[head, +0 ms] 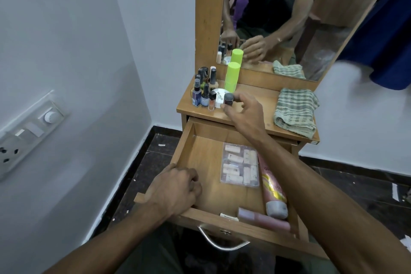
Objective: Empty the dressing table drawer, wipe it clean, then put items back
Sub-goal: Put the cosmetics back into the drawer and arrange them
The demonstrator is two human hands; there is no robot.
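The wooden drawer (201, 155) stands pulled out. My left hand (175, 187) grips its left front corner. Inside lie a clear case of pale nail tips (241, 165), a pink tube with a grey cap (272, 189) and a pink bottle (264, 218) along the front wall. My right hand (241, 110) is over the tabletop (255, 98), holding a small dark-capped bottle (228, 99) beside a white round jar (219, 97). Several small bottles (203, 93) and a tall lime-green container (232, 75) stand at the table's back left.
A folded green checked cloth (295, 113) lies on the right of the tabletop. A mirror (289, 18) rises behind it. A white wall with a switch panel (29, 131) is on the left. Blue fabric (391, 35) hangs at the right. The dark floor (151, 162) carries bits of debris.
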